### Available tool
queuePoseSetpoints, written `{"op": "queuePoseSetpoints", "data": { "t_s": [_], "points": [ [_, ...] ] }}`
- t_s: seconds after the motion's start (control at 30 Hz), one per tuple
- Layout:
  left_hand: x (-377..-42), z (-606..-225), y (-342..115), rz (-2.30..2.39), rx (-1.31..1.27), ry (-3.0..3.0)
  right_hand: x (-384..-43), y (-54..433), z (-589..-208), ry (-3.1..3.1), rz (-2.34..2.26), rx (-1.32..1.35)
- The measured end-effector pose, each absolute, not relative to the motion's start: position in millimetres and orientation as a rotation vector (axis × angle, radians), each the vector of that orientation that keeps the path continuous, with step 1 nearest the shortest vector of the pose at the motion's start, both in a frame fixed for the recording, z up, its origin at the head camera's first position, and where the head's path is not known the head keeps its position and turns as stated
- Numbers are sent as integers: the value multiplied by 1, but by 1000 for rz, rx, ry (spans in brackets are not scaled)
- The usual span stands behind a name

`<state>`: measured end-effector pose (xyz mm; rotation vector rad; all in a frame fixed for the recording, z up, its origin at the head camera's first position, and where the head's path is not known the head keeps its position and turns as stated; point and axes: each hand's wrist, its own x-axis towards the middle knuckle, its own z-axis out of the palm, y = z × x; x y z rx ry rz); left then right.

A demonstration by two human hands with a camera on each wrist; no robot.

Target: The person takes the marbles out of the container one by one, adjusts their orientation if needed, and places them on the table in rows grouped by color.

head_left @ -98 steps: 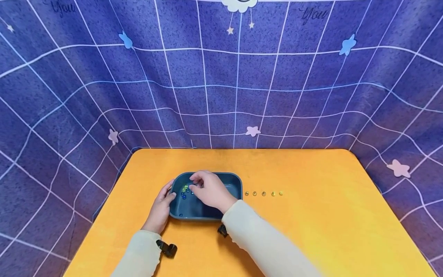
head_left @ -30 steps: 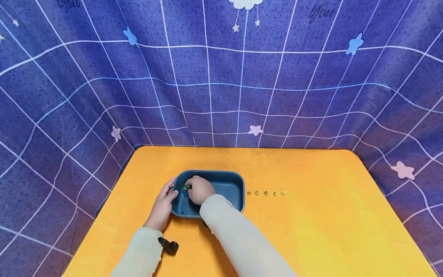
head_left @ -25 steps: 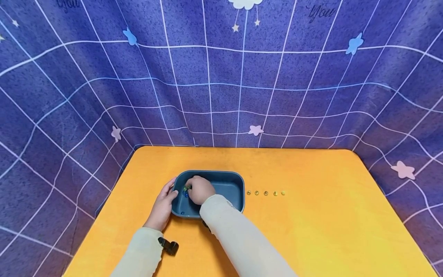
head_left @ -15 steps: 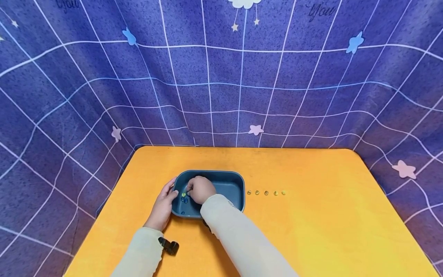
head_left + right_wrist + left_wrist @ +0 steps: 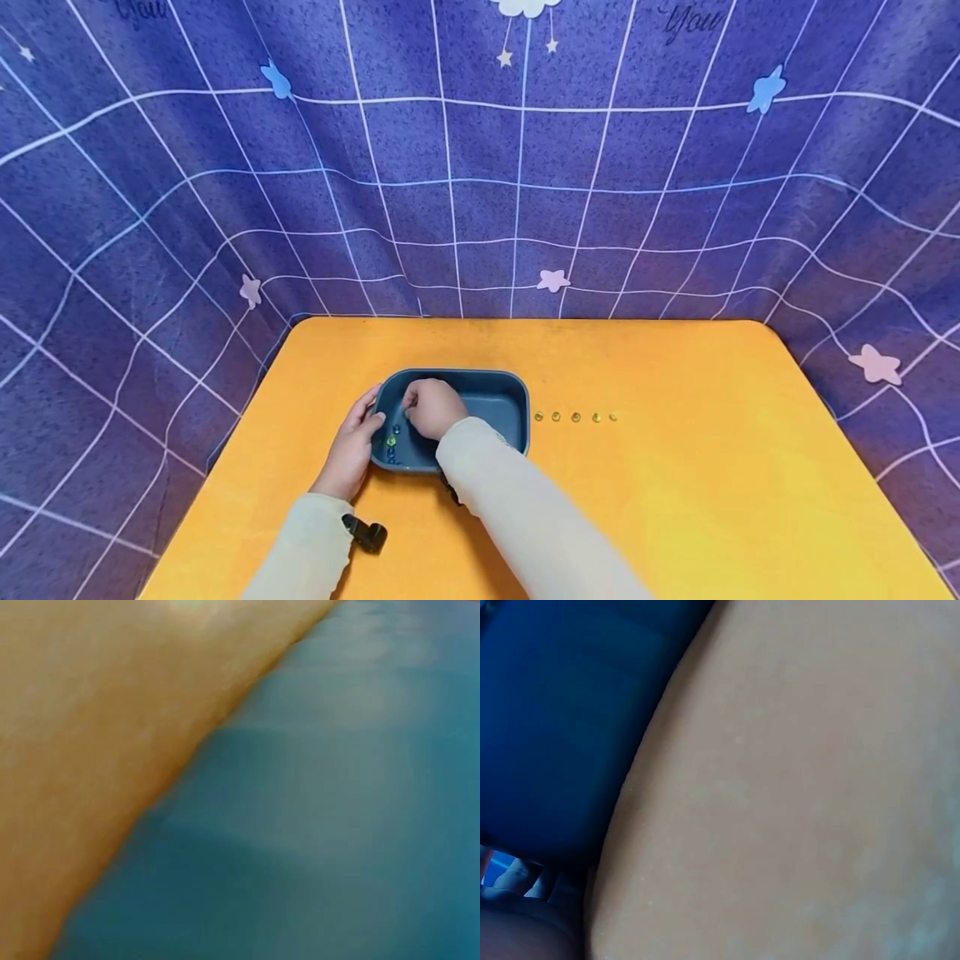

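A dark teal plastic box (image 5: pixel 491 412) stands on the table. My left hand (image 5: pixel 351 437) grips its left end, thumb over the rim and fingers along the outside wall. My right hand (image 5: pixel 435 408) is inside the box over its left half, thumb and fingers bent close together. I cannot tell whether a marble is between its fingertips. A yellow marble (image 5: pixel 391 441) lies inside near the left wall, with several dark blue marbles (image 5: pixel 392 456) towards the front-left corner and a dark one (image 5: pixel 397 429) just behind it. The wrist views show mostly skin and blurred teal box wall.
To the right of the box, several yellowish marbles (image 5: pixel 576 417) stand in a spaced row on the orange table (image 5: pixel 675 483). Behind the table hangs a blue patterned curtain (image 5: pixel 480 208). Black straps with small cameras (image 5: pixel 366 533) sit on the wrists.
The loose marbles have rolled towards the front-left corner of the box. My right hand reached down among them and has since shifted slightly up and away. My left hand keeps its grip.
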<state>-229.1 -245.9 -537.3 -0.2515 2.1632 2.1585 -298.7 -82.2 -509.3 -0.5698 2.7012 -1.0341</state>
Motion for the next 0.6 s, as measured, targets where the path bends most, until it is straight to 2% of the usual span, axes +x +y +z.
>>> {"op": "queuePoseSetpoints", "data": {
  "t_s": [0.6],
  "points": [
    [-229, -537, -245, 2127, -270, 2188, -286, -54, -478, 2656, -1109, -624]
  ]
}}
